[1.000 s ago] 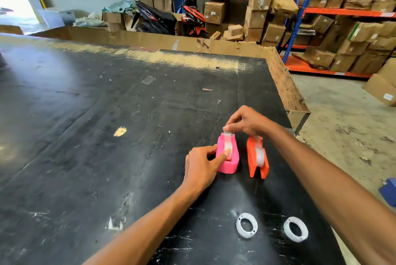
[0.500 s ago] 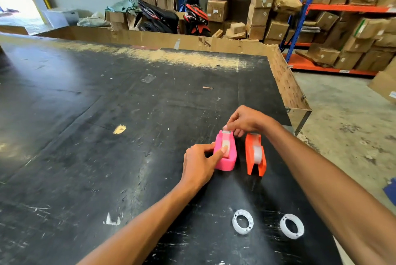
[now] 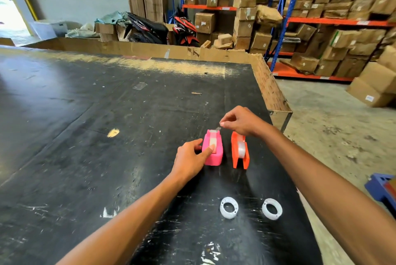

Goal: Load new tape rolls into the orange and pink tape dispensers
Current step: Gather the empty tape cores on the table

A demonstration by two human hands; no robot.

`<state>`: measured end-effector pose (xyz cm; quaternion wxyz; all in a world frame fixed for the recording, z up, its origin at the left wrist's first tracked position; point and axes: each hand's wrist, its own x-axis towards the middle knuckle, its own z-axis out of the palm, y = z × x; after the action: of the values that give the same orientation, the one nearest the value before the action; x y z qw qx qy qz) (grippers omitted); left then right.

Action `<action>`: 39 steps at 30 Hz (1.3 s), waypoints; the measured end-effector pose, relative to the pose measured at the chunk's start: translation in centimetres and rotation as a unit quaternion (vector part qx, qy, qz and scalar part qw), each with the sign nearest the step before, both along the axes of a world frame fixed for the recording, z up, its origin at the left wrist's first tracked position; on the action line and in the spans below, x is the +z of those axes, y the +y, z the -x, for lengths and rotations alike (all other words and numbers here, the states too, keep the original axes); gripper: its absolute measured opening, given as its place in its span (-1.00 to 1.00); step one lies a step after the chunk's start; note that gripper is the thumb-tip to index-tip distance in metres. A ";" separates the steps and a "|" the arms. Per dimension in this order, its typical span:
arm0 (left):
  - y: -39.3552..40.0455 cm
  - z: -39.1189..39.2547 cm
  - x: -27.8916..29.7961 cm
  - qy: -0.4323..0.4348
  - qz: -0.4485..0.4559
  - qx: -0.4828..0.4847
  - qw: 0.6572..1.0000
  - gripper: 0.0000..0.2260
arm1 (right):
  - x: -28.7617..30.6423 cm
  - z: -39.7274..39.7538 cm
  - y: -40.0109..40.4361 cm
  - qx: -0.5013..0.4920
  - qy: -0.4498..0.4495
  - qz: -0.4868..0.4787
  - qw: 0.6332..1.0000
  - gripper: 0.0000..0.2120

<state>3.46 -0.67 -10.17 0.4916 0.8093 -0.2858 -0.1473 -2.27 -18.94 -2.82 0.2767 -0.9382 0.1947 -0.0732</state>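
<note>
A pink tape dispenser (image 3: 216, 153) and an orange tape dispenser (image 3: 235, 155) stand side by side on the black table (image 3: 85, 136), each with a clear tape roll inside. My left hand (image 3: 190, 160) holds the pink dispenser's left side, its index finger pressing on the roll. My right hand (image 3: 242, 122) hovers just above the pink dispenser's far end, pinching a small piece of tape (image 3: 218, 129) between thumb and fingertips. Two white empty tape cores (image 3: 228, 208) (image 3: 272, 209) lie flat on the table nearer to me.
The table's right edge (image 3: 272, 97) runs close beside the orange dispenser, with concrete floor beyond. Shelves of cardboard boxes (image 3: 334, 28) fill the right background. A blue object (image 3: 383, 185) sits on the floor at the right.
My right hand has lifted off the pink dispenser's cutter end and risen slightly with a small tape piece pinched. The left hand stays on the pink dispenser.
</note>
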 end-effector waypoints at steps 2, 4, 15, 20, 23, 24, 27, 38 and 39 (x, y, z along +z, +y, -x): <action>0.2 -0.1 -0.1 -0.004 -0.016 0.010 1.000 -0.45 | 0.6 1.1 0.4 -0.007 -0.003 0.006 1.000 -0.82; 0.7 0.3 0.1 -0.054 -0.023 0.016 0.998 -0.45 | 1.2 2.7 0.8 -0.020 0.001 0.013 1.000 -0.82; 3.4 4.7 1.7 -0.133 0.025 -0.136 0.981 -0.69 | 1.2 13.8 5.3 -0.086 0.043 0.039 0.995 -0.84; 4.1 6.9 0.9 -0.130 -0.012 -0.256 0.958 -0.60 | -1.5 18.1 8.1 -0.131 0.134 0.020 0.982 -0.60; 4.4 7.6 -0.1 -0.203 -0.069 -0.296 0.931 -0.59 | -3.3 19.3 10.0 -0.141 0.172 0.028 0.975 -0.48; 4.7 7.7 -0.3 -0.228 -0.083 -0.296 0.924 -0.60 | -3.8 19.5 10.7 -0.153 0.170 0.044 0.973 -0.50; 5.3 7.7 -0.9 -0.257 -0.082 -0.282 0.921 -0.61 | -4.7 19.4 12.4 -0.197 0.135 0.101 0.966 -0.64; 12.9 -0.8 0.0 -0.243 -0.092 -0.208 0.943 -0.78 | -4.0 11.1 17.2 -0.125 0.063 0.081 0.987 -0.72; 13.5 -1.7 0.2 -0.240 -0.090 -0.196 0.946 -0.79 | -3.8 10.1 17.5 -0.108 0.060 0.075 0.990 -0.71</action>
<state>5.15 12.85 -9.92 0.2947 0.7896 -0.5339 -0.0677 -12.34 -1.45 -6.62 0.1838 -0.9324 0.3050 -0.0608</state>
